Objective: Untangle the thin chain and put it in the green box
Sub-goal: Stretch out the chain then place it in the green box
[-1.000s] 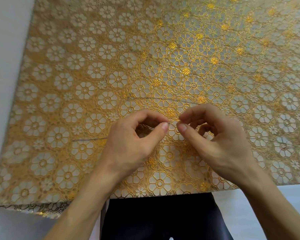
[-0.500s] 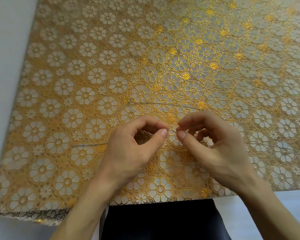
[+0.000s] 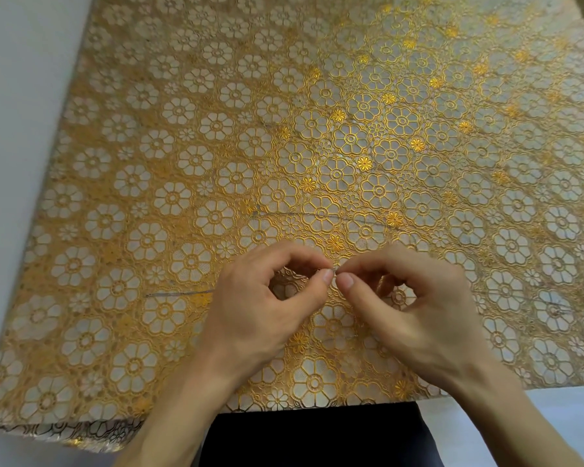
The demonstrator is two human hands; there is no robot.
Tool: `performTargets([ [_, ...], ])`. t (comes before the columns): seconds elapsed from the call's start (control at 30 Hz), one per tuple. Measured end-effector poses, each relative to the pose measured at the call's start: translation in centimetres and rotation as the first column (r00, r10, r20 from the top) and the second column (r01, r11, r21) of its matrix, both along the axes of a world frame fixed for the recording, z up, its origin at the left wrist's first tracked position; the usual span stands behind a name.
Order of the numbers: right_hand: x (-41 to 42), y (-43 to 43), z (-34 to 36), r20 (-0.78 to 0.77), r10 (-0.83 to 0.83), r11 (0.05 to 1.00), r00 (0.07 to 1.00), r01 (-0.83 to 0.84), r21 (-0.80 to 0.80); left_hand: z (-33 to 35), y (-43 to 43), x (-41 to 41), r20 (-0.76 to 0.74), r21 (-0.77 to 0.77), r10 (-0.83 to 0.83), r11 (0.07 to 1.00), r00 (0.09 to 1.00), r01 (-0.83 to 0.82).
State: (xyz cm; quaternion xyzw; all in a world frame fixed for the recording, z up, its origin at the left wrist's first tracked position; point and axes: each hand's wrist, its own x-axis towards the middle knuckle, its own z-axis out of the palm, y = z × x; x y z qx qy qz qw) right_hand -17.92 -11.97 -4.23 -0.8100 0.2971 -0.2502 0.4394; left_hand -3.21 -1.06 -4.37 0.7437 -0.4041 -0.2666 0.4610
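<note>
Gold floral tablecloth (image 3: 182,129), lower centre: left hand (image 3: 263,308) and right hand (image 3: 418,311) pinch the thin chain (image 3: 182,293) thumb-to-forefinger at its tangle, strands trailing left and above; likely light, limp, slippery, so grip beside the tangle.

A gold tablecloth (image 3: 216,129), embossed with white flower rosettes, spreads beneath the fingers (image 3: 300,256) and runs far beyond them to the left, right and far side. Its edge to the near left of the fingers curls and shows dark outlines. The pale worktop (image 3: 21,96) shows far left and near right of the fingers. Black clothing (image 3: 317,436) fills the near edge, directly below the fingers.
</note>
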Motion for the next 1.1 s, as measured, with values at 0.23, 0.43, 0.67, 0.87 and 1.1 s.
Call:
performTargets([
  [0.23, 0.3, 0.1, -0.2, -0.03, -0.011, 0.999, 0.999, 0.01, -0.049, -0.3, -0.1, -0.3, 0.224, -0.05, 0.008, 0.999, 0.974, 0.004],
  [0.43, 0.4, -0.3, -0.6, -0.147, 0.026, 0.953, 0.989, -0.069, -0.295, -0.6, -0.1, 0.0, 0.268, -0.046, -0.009, 0.999, 0.963, 0.022],
  [0.67, 0.7, -0.2, -0.8, -0.193, 0.032, 0.932, 0.981, -0.099, -0.35, -0.4, -0.3, 0.0, 0.141, 0.008, 0.005, 1.0, 0.99, -0.006],
  [0.87, 0.8, 0.0, -0.7, -0.235, 0.017, 0.937, 0.972, -0.097, -0.336, -0.2, -0.6, 0.0, 0.198, 0.034, 0.008, 0.999, 0.98, -0.015],
  [1.1, 1.3, -0.5, 0.6, -0.238, 0.081, 0.982, 0.968, -0.119, -0.148, 0.6, -0.7, 0.6, -0.047, 0.087, -0.022, 0.996, 0.999, 0.026],
])
